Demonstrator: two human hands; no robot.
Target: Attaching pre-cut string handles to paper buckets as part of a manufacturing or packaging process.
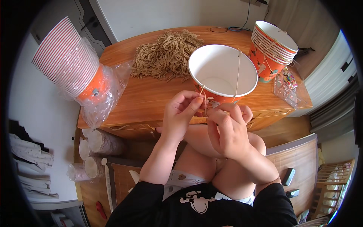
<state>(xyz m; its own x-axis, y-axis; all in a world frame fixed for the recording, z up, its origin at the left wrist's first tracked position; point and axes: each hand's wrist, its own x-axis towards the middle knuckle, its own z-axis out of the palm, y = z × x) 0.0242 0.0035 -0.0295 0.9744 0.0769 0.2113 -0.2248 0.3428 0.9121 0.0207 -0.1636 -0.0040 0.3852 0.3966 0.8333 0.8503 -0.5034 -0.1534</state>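
Note:
A large orange paper bucket (223,75) with a white inside stands near the table's front edge, its mouth facing up. A thin tan cord (238,72) runs from its far rim across the opening down to the near side. At the near rim my left hand (183,113) pinches the cord between thumb and forefinger. My right hand (228,126) is closed beside it, its fingertips on a piece of the same cord just below the rim. The fingers partly hide where the cord meets the bucket wall.
Behind lies a heap of tan cords (166,53) on the wooden table (140,98). A stack of corded orange buckets (272,49) stands at the right, by a clear plastic packet (287,87). Plastic-wrapped buckets (68,60) lean at the left; more wrapped stacks (100,143) sit on the floor.

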